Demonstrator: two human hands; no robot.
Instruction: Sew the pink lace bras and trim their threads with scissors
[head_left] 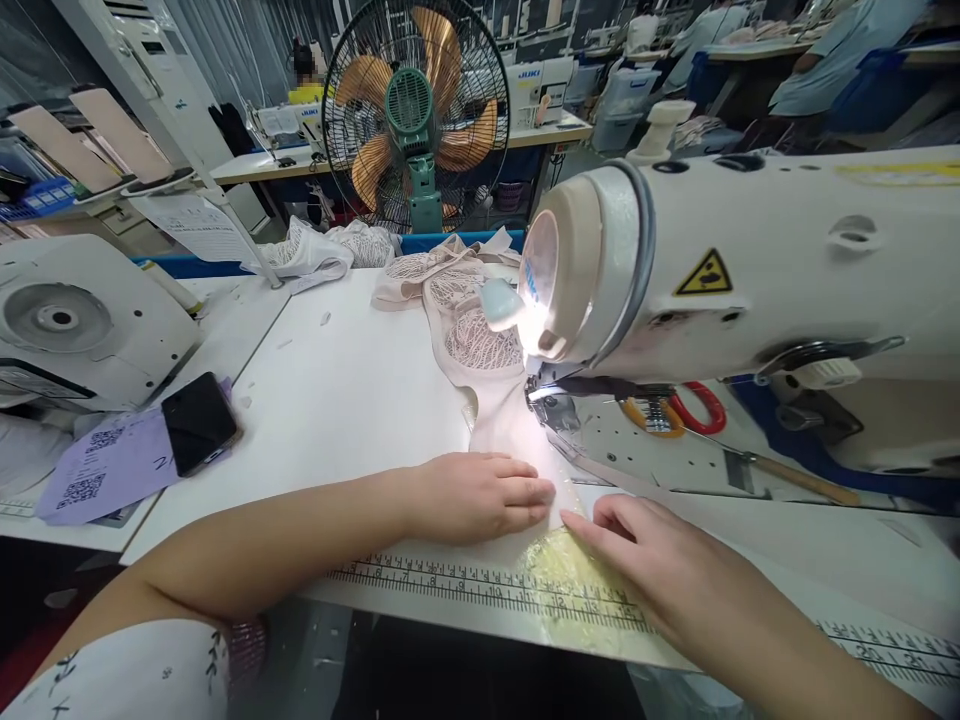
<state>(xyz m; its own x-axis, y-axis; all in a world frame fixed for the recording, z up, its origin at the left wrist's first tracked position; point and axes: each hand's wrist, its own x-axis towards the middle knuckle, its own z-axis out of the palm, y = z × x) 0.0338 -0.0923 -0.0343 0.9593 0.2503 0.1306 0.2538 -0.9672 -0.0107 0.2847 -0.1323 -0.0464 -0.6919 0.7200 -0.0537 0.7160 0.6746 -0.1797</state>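
Note:
A beige lace garment (474, 335) runs from the back of the white table (352, 390) under the presser foot (541, 392) of a white sewing machine (750, 260). My left hand (480, 495) lies flat, fingers stretched out, pressing the fabric just in front of the needle. Just to its right, my right hand (637, 555) rests with fingers extended on a pale yellow lace piece (559, 570) near the table's front edge. The fingertips of both hands nearly meet below the lit needle area.
A black phone (197, 422) lies on purple papers (112, 465) at left, beside another machine (75, 320). Scissors with red and yellow handles (675, 410) sit under the machine arm. A standing fan (416, 110) is behind. A printed ruler (480, 580) runs along the front edge.

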